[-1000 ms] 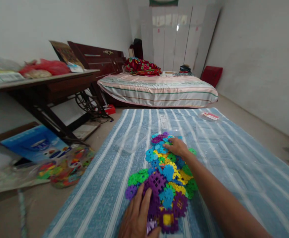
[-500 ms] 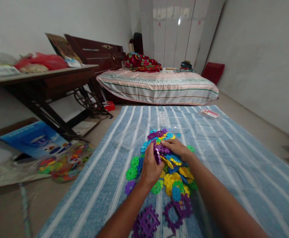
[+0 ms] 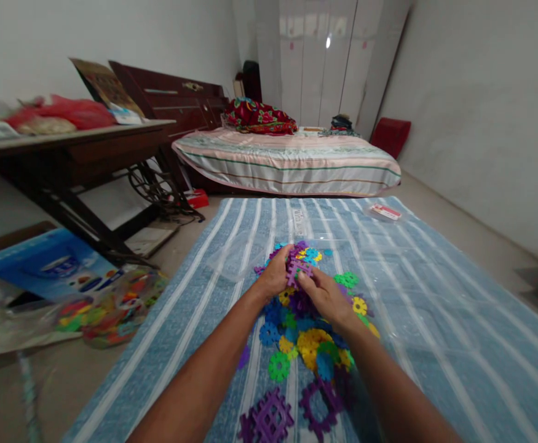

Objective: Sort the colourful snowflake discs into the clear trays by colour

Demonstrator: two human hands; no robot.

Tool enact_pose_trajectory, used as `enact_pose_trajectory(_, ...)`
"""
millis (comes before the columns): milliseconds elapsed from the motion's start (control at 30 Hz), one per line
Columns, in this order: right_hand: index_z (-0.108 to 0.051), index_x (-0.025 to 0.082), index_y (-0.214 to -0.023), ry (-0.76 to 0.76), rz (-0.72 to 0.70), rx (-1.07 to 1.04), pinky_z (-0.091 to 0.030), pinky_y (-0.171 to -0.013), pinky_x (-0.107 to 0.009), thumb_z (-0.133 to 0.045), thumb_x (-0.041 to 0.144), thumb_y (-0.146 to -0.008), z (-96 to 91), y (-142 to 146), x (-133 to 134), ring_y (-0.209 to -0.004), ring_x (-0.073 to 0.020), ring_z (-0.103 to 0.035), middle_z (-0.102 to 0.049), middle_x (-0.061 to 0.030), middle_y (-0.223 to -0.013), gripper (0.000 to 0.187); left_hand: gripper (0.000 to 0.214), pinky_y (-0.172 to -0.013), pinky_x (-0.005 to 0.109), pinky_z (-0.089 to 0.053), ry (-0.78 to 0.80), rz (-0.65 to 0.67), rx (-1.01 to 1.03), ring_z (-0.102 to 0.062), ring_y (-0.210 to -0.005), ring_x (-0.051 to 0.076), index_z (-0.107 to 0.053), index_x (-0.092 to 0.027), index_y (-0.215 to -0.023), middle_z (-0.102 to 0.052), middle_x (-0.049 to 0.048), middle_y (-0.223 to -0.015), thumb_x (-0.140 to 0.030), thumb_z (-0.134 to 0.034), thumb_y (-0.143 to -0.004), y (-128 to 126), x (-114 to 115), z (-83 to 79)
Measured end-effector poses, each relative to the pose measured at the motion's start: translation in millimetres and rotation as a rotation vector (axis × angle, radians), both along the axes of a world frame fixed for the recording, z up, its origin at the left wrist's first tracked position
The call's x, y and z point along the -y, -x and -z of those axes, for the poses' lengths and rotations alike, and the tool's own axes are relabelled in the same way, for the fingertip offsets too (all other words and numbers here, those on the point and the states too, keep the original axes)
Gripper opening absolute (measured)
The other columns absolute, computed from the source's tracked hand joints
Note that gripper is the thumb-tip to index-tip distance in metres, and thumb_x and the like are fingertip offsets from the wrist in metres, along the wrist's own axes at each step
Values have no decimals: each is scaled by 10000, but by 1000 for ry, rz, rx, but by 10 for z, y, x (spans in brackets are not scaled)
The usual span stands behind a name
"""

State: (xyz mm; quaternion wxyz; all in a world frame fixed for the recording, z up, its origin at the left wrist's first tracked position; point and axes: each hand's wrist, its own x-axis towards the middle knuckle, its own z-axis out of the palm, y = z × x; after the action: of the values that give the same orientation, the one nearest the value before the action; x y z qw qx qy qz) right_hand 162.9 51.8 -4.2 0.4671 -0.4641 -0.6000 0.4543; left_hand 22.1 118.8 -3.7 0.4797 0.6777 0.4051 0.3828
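A heap of flat plastic snowflake pieces (image 3: 312,344) in blue, yellow, green and purple lies on a blue striped mat (image 3: 416,295). My left hand (image 3: 275,274) and my right hand (image 3: 324,295) meet over the far end of the heap. Both have their fingers closed on a purple snowflake piece (image 3: 296,267) held between them. Two bigger purple lattice pieces (image 3: 269,421) lie at the near edge of the heap, close to my forearms.
Clear plastic wrap (image 3: 236,255) lies on the mat left of the heap, and a small red-and-white packet (image 3: 385,211) at the far right. Left on the floor are a bag of coloured pieces (image 3: 107,304), a blue box (image 3: 42,271) and a dark wooden table (image 3: 79,147). A bed (image 3: 287,163) stands behind.
My left hand has come from the near edge of the heap up to its far end. Both hands now grip one purple piece together. The heap is more spread out.
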Motion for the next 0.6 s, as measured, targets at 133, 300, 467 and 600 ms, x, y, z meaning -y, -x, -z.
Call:
enact_pose_trajectory(133,-609,210,-1193,-6,27,28,-469,-924,-363,-504,531,-876,-54,87,153,-1061,-237,-601,-671,-46,-1123,464,655,-950,360,-472,21,20,-48,-628,-1037,230,-557,-157,-1228,-671,79,-1158,-223,-702,-593,30,-74,-71)
enact_pose_trajectory(300,-602,197,-1224,-37,212,162,-509,-876,-381,-551,492,-848,0,-114,514,-1040,-251,-626,-663,-91,-1162,481,435,-933,347,-470,-98,-181,-439,-627,-1041,248,-642,-154,-1090,-691,75,-1110,-251,-638,-666,178,6,-172)
enact_pose_trajectory(467,-634,293,-1173,3,503,548,-528,-796,-410,-526,536,-825,291,-635,1048,-993,-290,-662,-691,-55,-1129,438,357,-821,327,-483,-111,-239,-925,-642,-957,256,-659,-179,-953,-703,86,-953,-478,-543,-796,406,188,-128)
enact_pose_trajectory(600,-614,289,-1201,230,483,648,-525,-624,-372,-530,576,-792,506,-833,1228,-749,-282,-702,-743,-28,-861,507,448,-826,334,-470,-118,-287,-1018,-618,-1007,274,-639,-177,-1005,-677,116,-1008,-555,-548,-783,358,274,-25)
